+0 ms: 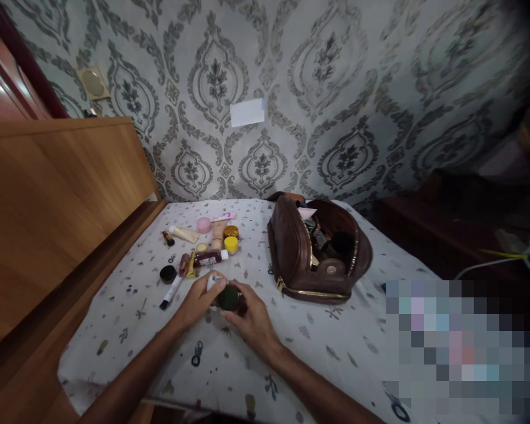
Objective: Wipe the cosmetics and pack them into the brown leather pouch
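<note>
Near the middle of the patterned cloth, my left hand (199,303) grips a small whitish item (214,282); its lower part is hidden. My right hand (254,318) is closed round a dark green round container (228,297), touching the left hand's item. Just beyond my hands lie a dark red bottle (208,258) with a white cap, a gold tube (191,265), a yellow-lidded jar (231,245), an amber jar (231,231), a pink round container (204,225) and a cream tube (184,234). An open brown bag (291,247) with cosmetics inside stands to the right.
A black round item (168,273) and a white tube with a black end (172,291) lie left of my hands. A wooden panel (62,206) borders the table's left side. Patterned wallpaper (265,65) rises behind. The lower right is pixelated.
</note>
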Tool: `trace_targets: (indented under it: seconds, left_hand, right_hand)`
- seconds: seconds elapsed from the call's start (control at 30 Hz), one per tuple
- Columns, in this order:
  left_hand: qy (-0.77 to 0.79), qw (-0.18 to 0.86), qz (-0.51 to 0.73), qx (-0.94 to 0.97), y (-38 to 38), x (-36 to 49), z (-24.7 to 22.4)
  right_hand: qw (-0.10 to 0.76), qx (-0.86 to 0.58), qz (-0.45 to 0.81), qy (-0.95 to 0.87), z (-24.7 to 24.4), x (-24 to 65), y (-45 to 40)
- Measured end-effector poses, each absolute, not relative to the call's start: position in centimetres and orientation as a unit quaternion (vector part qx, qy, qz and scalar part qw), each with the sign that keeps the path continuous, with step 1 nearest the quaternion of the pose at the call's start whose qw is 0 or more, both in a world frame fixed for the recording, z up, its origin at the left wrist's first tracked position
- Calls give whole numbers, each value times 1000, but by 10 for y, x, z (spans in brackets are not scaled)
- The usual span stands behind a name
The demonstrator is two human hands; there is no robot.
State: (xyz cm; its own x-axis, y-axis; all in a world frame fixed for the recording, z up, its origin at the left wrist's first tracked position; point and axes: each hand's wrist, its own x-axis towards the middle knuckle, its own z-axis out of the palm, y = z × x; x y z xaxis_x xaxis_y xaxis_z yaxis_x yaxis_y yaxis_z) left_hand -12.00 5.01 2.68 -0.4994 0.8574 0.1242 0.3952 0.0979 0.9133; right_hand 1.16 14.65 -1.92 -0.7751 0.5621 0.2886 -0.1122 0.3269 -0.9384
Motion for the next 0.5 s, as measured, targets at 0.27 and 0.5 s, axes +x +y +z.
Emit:
trace_targets:
  seconds: [0.27,0.5]
  left_hand:
    - [552,421,696,185,66,-104,19]
    - [475,460,746,83,78,-95,13]
  right_hand:
    - [248,-130,767,-577,-7,2,143]
    - [349,-156,595,-707,2,-4,167]
